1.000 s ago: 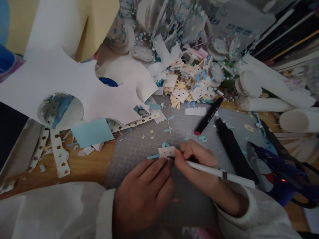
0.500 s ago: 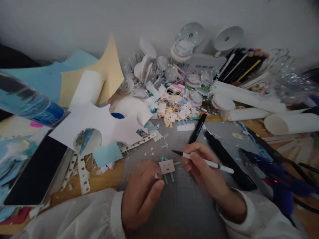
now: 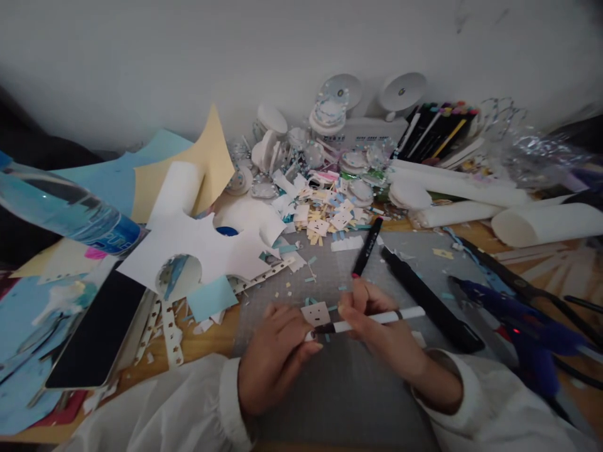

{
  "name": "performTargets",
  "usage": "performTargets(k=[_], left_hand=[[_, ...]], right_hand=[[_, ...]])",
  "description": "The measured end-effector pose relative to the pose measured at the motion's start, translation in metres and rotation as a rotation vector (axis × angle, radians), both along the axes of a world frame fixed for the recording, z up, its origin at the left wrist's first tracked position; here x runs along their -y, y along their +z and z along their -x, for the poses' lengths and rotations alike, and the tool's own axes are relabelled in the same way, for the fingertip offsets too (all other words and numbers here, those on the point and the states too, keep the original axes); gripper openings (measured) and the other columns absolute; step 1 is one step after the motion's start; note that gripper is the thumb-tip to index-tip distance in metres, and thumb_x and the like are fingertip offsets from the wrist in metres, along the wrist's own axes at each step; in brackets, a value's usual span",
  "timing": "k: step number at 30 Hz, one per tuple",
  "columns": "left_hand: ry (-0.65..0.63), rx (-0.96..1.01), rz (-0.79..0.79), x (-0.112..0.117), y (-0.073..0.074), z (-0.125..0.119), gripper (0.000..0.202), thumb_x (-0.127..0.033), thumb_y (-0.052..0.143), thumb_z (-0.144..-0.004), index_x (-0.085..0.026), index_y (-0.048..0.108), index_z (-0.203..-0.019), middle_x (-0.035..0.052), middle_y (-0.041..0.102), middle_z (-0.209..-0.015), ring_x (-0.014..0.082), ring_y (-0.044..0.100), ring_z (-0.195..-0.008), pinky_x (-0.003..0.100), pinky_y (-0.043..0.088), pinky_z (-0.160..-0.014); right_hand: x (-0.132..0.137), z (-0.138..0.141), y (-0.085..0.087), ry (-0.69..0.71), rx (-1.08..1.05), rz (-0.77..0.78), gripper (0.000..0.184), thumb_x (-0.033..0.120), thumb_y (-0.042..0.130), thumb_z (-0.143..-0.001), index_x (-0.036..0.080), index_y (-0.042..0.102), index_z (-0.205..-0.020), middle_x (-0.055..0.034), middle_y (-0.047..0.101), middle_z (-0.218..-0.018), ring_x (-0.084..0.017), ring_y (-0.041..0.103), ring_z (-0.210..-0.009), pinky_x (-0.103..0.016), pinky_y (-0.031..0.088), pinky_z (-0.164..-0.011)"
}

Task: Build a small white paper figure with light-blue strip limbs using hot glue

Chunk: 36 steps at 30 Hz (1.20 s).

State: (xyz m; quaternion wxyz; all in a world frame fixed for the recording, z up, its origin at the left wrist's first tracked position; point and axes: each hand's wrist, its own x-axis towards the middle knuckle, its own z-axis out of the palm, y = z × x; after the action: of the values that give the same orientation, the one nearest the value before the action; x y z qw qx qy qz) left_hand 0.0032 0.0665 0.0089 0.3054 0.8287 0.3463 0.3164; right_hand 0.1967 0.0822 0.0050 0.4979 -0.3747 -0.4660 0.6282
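Note:
My right hand (image 3: pixel 381 326) is closed on a white brush-tip pen (image 3: pixel 372 319), its dark tip pointing left. My left hand (image 3: pixel 277 355) has its fingers pinched on a small white pen cap (image 3: pixel 309 336), with a dark opening. The pen tip lies right at that cap; whether it has entered cannot be made out. Just behind them, a cream paper square with a drawn face (image 3: pixel 315 312) lies on the grey cutting mat (image 3: pixel 339 395), with thin blue paper strips attached. The pen partly covers its lower edge.
A black pen (image 3: pixel 367 247) and a black cutter (image 3: pixel 431 301) lie on the mat. On the right is a blue glue gun (image 3: pixel 513 333) with a red light. A pile of paper faces (image 3: pixel 325 216) is behind. At left are a phone (image 3: pixel 101 333) and a water bottle (image 3: pixel 70 207).
The pen has moved left and down, bringing its tip to the cap in my left hand. My left hand has shifted slightly right. The camera view has tilted up a little.

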Motion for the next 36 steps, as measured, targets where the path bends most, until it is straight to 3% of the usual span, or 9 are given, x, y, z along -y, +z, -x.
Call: performTargets(k=[12, 17, 22, 26, 29, 32, 36], left_hand=[[0.001, -0.002, -0.137, 0.0, -0.002, 0.0, 0.034, -0.043, 0.038, -0.099, -0.017, 0.057, -0.089, 0.0032, 0.06, -0.074, 0.0167, 0.052, -0.071, 0.029, 0.034, -0.068], [-0.097, 0.01, -0.169, 0.003, -0.002, 0.0, 0.043, -0.046, 0.028, -0.101, -0.017, 0.056, -0.085, 0.005, 0.062, -0.071, 0.017, 0.054, -0.068, 0.029, 0.039, -0.065], [-0.225, 0.154, -0.122, 0.009, -0.007, -0.001, 0.041, -0.046, 0.025, -0.101, -0.018, 0.053, -0.089, 0.0051, 0.061, -0.072, 0.0173, 0.054, -0.069, 0.029, 0.04, -0.065], [-0.299, 0.149, 0.051, 0.007, -0.011, 0.0, 0.047, -0.051, 0.025, -0.1, -0.019, 0.047, -0.073, 0.0031, 0.053, -0.063, 0.0151, 0.048, -0.06, 0.027, 0.036, -0.056], [-0.335, 0.151, 0.161, 0.002, -0.007, 0.003, 0.053, -0.052, 0.023, -0.1, -0.019, 0.043, -0.064, 0.0004, 0.049, -0.057, 0.0119, 0.048, -0.054, 0.024, 0.037, -0.054], [-0.259, 0.147, 0.12, -0.004, 0.003, 0.007, 0.05, -0.045, 0.023, -0.102, -0.016, 0.057, -0.078, 0.0042, 0.059, -0.071, 0.0145, 0.058, -0.07, 0.025, 0.045, -0.066], [0.066, -0.092, -0.056, -0.012, 0.012, 0.011, 0.039, -0.045, 0.042, -0.097, -0.018, 0.054, -0.123, 0.0121, 0.06, -0.112, 0.024, 0.055, -0.106, 0.04, 0.046, -0.09]], right_hand=[[0.005, 0.001, 0.006, 0.11, 0.142, -0.111, 0.038, 0.03, 0.065, -0.084, 0.02, 0.037, -0.061, 0.0061, 0.045, -0.058, -0.006, 0.037, -0.049, -0.02, 0.03, -0.045], [0.018, 0.008, 0.009, 0.077, 0.227, -0.338, 0.032, 0.026, 0.063, -0.086, 0.021, 0.04, -0.064, 0.0069, 0.048, -0.059, -0.006, 0.042, -0.049, -0.02, 0.033, -0.045], [0.034, 0.012, 0.006, 0.028, 0.264, -0.613, 0.03, 0.022, 0.062, -0.086, 0.023, 0.039, -0.067, 0.009, 0.044, -0.056, -0.006, 0.041, -0.045, -0.02, 0.028, -0.041], [0.035, 0.011, -0.005, 0.006, 0.283, -0.745, 0.027, 0.016, 0.059, -0.086, 0.023, 0.039, -0.069, 0.0076, 0.046, -0.059, -0.006, 0.044, -0.048, -0.02, 0.031, -0.044], [0.03, 0.008, -0.009, 0.035, 0.337, -0.807, 0.027, 0.025, 0.059, -0.088, 0.023, 0.042, -0.068, 0.0064, 0.049, -0.058, -0.007, 0.048, -0.05, -0.021, 0.034, -0.046], [0.023, -0.001, -0.004, 0.055, 0.461, -0.779, 0.024, 0.037, 0.059, -0.09, 0.022, 0.051, -0.074, 0.0057, 0.053, -0.059, -0.008, 0.049, -0.049, -0.02, 0.036, -0.046], [0.023, -0.024, 0.005, -0.126, 0.647, -0.675, 0.015, 0.034, 0.055, -0.093, 0.021, 0.055, -0.086, 0.0013, 0.059, -0.072, -0.01, 0.055, -0.061, -0.021, 0.041, -0.052]])
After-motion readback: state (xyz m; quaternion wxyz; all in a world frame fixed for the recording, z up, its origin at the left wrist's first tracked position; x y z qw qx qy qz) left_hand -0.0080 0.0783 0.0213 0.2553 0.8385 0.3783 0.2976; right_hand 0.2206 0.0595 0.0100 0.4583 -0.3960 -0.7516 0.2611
